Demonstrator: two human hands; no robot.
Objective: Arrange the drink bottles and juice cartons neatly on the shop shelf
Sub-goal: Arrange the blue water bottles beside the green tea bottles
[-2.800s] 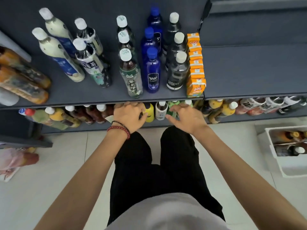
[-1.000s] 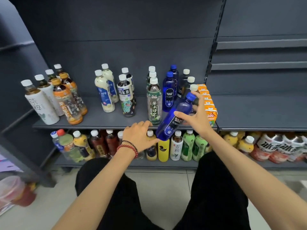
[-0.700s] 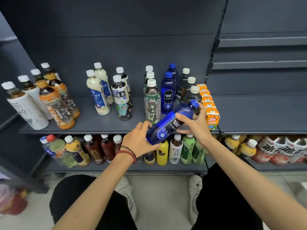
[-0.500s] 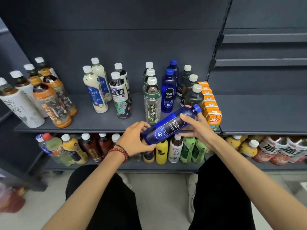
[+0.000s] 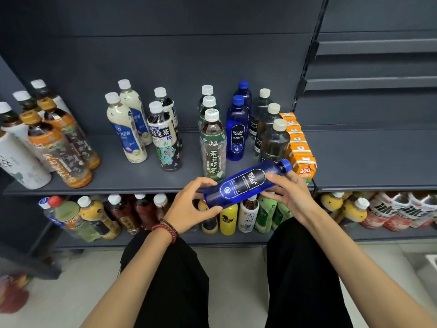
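A blue soda bottle lies tilted in both my hands in front of the shelf edge, cap up to the right. My left hand grips its base and my right hand grips its neck end. On the dark upper shelf stand rows of bottles: two more blue soda bottles, green tea bottles, dark clear bottles, oolong tea bottles and milky white bottles. A row of orange juice cartons runs along the right end.
Orange-label and white bottles crowd the shelf's left end. The lower shelf holds a line of mixed bottles, with red-and-white ones at the right. The right shelf section is bare. My black-trousered legs are below.
My right hand took the blue soda bottle from its row and tilted it down; my left hand came up and gripped its base. The bottle now lies nearly level.
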